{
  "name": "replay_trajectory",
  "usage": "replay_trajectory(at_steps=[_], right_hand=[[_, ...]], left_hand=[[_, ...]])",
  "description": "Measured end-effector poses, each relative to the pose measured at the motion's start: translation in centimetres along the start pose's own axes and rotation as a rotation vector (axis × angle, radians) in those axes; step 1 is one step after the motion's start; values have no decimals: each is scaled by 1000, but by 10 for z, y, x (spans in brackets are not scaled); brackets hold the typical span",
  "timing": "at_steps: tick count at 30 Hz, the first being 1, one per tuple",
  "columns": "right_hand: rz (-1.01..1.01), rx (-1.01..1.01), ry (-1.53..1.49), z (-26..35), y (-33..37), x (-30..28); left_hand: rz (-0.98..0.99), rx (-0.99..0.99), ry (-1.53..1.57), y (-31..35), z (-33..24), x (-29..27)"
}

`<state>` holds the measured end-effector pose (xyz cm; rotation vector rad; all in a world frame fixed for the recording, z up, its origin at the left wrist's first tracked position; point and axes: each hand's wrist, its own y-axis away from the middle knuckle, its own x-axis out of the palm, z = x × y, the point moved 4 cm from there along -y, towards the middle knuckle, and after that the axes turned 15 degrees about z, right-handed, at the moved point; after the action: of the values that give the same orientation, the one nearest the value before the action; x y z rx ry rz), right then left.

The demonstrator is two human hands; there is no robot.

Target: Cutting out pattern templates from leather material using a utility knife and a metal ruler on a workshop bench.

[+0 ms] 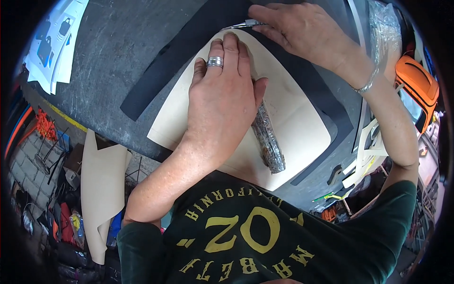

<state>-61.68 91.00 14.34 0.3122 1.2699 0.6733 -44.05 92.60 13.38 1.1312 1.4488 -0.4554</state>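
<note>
My left hand (220,92) lies flat on a large beige pattern sheet (302,128) with rounded corners, fingers stretched toward its far tip. Partly under that hand, by the thumb, is a dark bar wrapped in clear plastic (269,139); its far end is hidden. Beneath the sheet a black piece of material (149,90) shows along both sides. At the far tip, my right hand (298,31) is closed around a slim silver tool with a thin pointed end (241,24). The point meets the sheet's edge; whether it is a blade or a pen I cannot tell.
Printed papers (54,47) sit at the table's far left. Another beige sheet (101,194) hangs by the near left edge. To the right are crumpled clear plastic (384,35), an orange case (416,80) and beige offcuts (366,151).
</note>
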Motion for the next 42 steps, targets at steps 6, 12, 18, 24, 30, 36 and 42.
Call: replay_trajectory(at_steps=[6, 12, 18, 24, 30, 36, 42], right_hand=[[-98, 0, -19, 2, 7, 7], [-105, 47, -43, 2, 13, 15], [-100, 90, -96, 4, 17, 18], [-108, 163, -127, 5, 22, 25], [-179, 171, -184, 8, 26, 32], [-170, 209, -201, 6, 31, 38], [-145, 256, -269, 13, 39, 42]], left_hand=[[-11, -1, 13, -2, 2, 1], [-58, 2, -25, -6, 2, 0], [-68, -12, -77, -8, -1, -2], [-57, -19, -96, -11, -3, -4], [-74, -4, -93, -12, -2, -2], [-29, 1, -123, -13, -7, -4], [-25, 7, -138, -12, -7, -5]])
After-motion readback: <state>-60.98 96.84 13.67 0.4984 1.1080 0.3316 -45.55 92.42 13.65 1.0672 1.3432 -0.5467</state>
